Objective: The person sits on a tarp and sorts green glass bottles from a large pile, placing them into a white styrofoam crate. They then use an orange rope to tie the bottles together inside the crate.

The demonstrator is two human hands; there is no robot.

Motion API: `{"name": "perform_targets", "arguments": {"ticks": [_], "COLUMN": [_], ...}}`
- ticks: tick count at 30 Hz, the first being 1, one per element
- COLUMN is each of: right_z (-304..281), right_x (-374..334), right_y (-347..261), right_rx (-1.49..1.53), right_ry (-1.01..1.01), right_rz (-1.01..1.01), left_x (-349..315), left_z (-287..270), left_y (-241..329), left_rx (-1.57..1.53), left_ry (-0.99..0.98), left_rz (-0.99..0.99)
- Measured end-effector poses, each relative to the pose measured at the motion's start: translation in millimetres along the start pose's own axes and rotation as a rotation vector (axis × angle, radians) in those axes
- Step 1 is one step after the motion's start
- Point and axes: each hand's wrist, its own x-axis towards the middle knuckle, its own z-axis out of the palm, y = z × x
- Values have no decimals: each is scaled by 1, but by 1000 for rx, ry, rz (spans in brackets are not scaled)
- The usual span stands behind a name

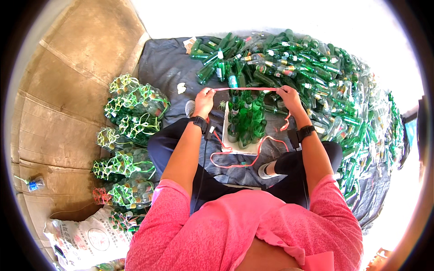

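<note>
From the head camera, you were tying up a bunch of green bottles (pixel 244 123) standing in a white tray (pixel 225 131) between your knees. Your left hand (pixel 204 100) and right hand (pixel 288 96) each pinched the pink string (pixel 246 89), stretched tight above them. Next, I think, it needed wrapping around the bottles.

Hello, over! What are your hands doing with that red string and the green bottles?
Left hand and right hand shut on red string, stretched taut. Upright green bottles in white frame below. Nothing between.

A white printed sack (pixel 86 237) lies at lower left, beside yellow-green netted bottle bundles (pixel 131 135).
</note>
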Motion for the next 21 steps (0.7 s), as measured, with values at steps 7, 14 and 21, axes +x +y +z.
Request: {"name": "perform_targets", "arguments": {"ticks": [7,14,21], "right_z": [17,47,73], "right_x": [46,82,88], "right_y": [25,59,126], "right_rx": [2,56,40], "right_ry": [-35,-40,-93], "right_rz": [88,173,269], "left_x": [31,51,53], "left_z": [-6,8,27], "left_y": [-22,-36,-73], "left_rx": [67,17,161], "left_ry": [-98,-39,-68], "left_rz": [-70,-163,-276]}}
